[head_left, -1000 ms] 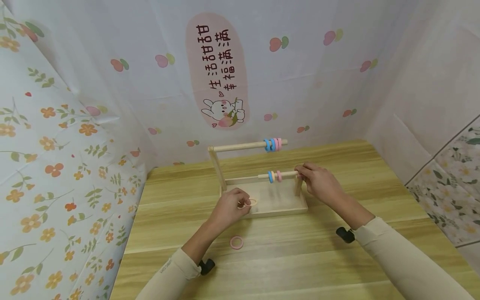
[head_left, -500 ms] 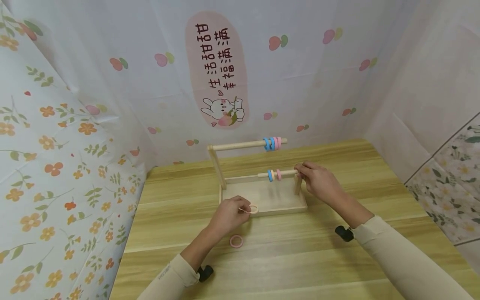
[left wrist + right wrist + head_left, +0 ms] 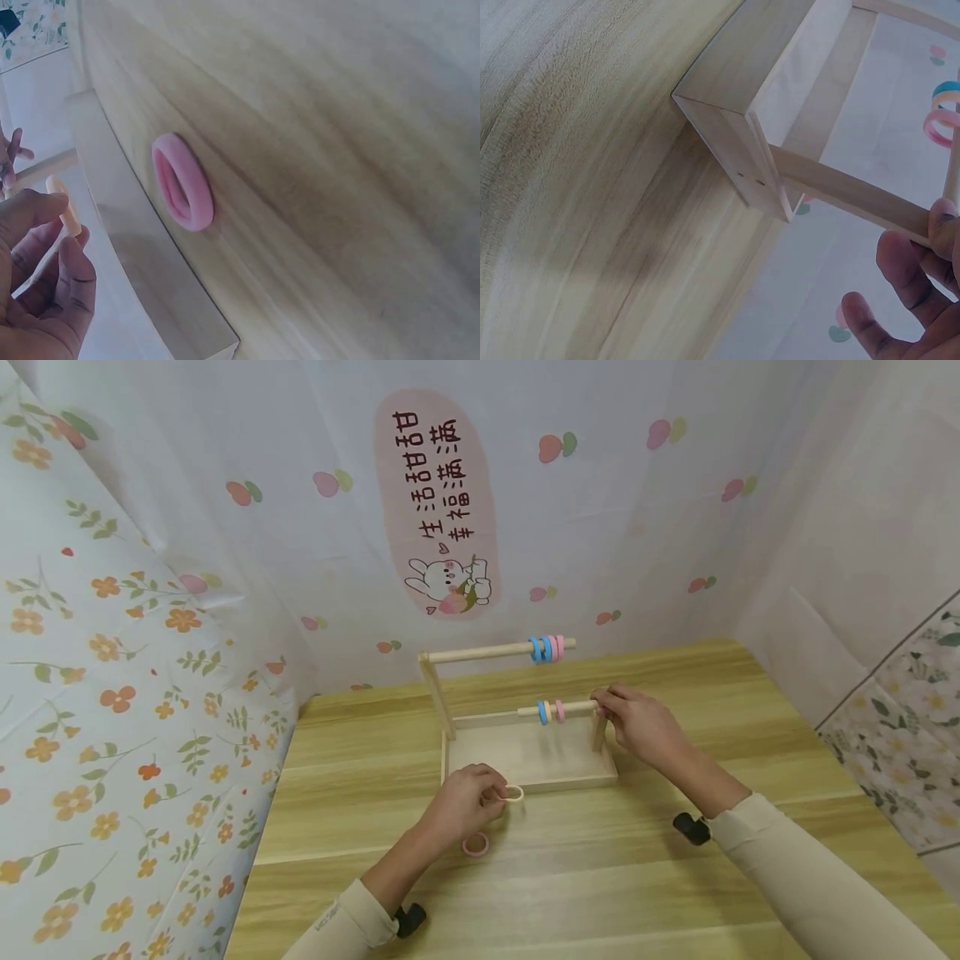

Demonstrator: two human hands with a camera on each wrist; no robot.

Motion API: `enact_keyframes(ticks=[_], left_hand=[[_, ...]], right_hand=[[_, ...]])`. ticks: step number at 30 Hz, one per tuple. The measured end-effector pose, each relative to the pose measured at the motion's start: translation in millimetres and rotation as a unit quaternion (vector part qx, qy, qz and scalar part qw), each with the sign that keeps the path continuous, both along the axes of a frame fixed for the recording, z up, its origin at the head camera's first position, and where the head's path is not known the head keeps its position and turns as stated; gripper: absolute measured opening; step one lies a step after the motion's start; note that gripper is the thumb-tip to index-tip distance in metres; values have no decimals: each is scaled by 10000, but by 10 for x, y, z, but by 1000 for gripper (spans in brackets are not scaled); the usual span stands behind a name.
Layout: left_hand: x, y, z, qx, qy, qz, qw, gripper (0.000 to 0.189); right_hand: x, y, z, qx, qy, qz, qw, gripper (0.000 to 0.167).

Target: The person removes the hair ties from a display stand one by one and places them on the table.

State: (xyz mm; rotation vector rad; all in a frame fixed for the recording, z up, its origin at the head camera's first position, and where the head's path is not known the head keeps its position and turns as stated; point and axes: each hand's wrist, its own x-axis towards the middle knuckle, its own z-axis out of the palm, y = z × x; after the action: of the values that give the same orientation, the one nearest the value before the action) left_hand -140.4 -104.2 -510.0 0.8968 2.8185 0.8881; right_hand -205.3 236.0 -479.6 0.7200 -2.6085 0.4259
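Note:
My left hand (image 3: pixel 465 797) pinches a pale orange hair tie (image 3: pixel 521 792) between thumb and fingers, just in front of the wooden stand's tray (image 3: pixel 555 786). A pink hair tie (image 3: pixel 183 182) lies flat on the table below that hand. My right hand (image 3: pixel 641 722) holds the right end of the stand's lower rod (image 3: pixel 577 707), at the short post (image 3: pixel 847 191). On this rod hang a blue hair tie (image 3: pixel 543 712), a pale orange one and a pink one (image 3: pixel 559 711). The rod's left end stops short of the tall post (image 3: pixel 438 697).
The upper rod (image 3: pixel 480 652) carries blue and pink hair ties (image 3: pixel 547 649) near its free right end. Behind the wooden table (image 3: pixel 600 885) hangs a printed white cloth (image 3: pixel 622 527). A floral cloth (image 3: pixel 135 718) borders the left side.
My left hand has drawn the pale orange hair tie from over the tray toward the table's front, now partly above the loose pink one. The right hand keeps its place on the rod.

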Motion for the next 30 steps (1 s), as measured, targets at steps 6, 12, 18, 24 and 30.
enact_keyframes(ticks=[6, 12, 18, 24, 30], left_hand=[[55, -8, -49, -66, 39, -63, 10000, 5], [89, -29, -121, -279, 163, -203, 9993, 7], [119, -42, -155, -348, 219, -389, 9984, 8], [164, -37, -181, -331, 262, -518, 9978, 11], [171, -36, -234, -639, 275, -609, 9957, 12]], right_hand=[[3, 0, 22, 17, -81, -43, 10000, 19], [0, 3, 6, 38, -93, -53, 9999, 20], [-7, -7, -1, -24, -111, -64, 9999, 20], [-2, -9, -16, -37, 3, -63, 10000, 19], [-13, -13, -4, 1, 25, -62, 10000, 19]])
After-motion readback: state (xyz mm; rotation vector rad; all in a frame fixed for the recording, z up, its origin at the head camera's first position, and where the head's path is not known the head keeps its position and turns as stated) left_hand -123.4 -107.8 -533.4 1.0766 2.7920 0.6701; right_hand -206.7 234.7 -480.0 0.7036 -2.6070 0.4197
